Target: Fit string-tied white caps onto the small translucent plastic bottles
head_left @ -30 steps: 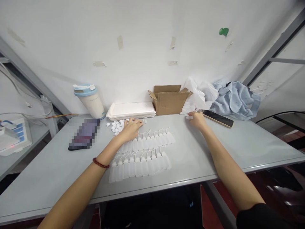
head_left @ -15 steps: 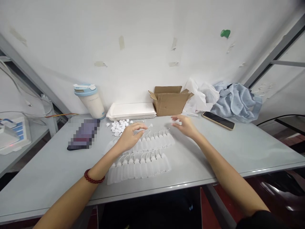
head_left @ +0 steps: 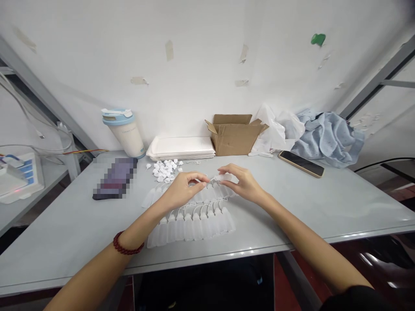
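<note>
Between the fingers of my right hand (head_left: 242, 182) is a small translucent squeeze bottle (head_left: 224, 177), lying nearly level with its neck toward the left. My left hand (head_left: 184, 189) pinches a small translucent piece at that neck; the fingertips hide most of it. Below and between my hands runs a back row of similar bottles (head_left: 202, 196), partly covered by the left hand. Nearer the table edge is a front row of bottles (head_left: 188, 226) with thin curved strands at their necks. White caps (head_left: 164, 170) lie in a pile behind my left hand.
At the back stand a tumbler (head_left: 126, 134), a stack of white trays (head_left: 181, 147) and an open cardboard box (head_left: 236, 139). Plastic bags (head_left: 274, 131), blue cloth (head_left: 330, 138) and a phone (head_left: 301, 163) are at the right. A blurred dark item (head_left: 115, 178) lies left.
My hands have come together. The right hand has moved left and down and now holds a bottle; the left has shifted slightly right, bringing its small piece to the bottle's neck.
</note>
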The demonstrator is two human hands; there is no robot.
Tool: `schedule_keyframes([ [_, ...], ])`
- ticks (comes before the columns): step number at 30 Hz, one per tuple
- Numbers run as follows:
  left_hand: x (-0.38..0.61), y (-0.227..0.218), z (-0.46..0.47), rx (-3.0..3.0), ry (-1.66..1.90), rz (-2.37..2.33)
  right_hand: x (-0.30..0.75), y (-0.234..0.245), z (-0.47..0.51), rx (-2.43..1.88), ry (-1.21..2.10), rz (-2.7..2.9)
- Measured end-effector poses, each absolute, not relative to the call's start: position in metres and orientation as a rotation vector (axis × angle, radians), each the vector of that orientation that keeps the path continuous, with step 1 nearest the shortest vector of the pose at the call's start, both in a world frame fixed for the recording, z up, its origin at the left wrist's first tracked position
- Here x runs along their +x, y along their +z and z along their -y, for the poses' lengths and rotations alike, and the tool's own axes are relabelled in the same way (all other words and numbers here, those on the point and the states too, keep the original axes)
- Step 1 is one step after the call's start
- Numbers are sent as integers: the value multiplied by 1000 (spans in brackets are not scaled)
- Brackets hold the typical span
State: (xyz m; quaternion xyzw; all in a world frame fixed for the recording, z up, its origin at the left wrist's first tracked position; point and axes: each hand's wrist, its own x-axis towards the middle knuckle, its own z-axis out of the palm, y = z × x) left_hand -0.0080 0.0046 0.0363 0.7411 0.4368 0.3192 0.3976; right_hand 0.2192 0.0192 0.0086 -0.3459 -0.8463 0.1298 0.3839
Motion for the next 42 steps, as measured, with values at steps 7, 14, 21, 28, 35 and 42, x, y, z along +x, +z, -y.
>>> schedule_keyframes([
  [7, -6, 38, -1, 1911, 759, -1103, 213, 11, -12, -798, 345, 2173],
  [14, -3, 39, 1, 1871, 783, -1099, 209, 12, -8, -768, 322, 2173],
  [21, 3, 34, 5, 1911, 863, -1131, 207, 9, -7, -736, 330, 2168],
  [28, 8, 35, 12, 1992, 914, -1165, 202, 9, -2, -709, 343, 2166],
  [35, 7, 34, 12, 2014, 921, -1165, 201, 7, 2, -768, 259, 2168],
  [42, 6, 32, 11, 2067, 985, -1124, 199, 3, 4, -709, 103, 2179],
])
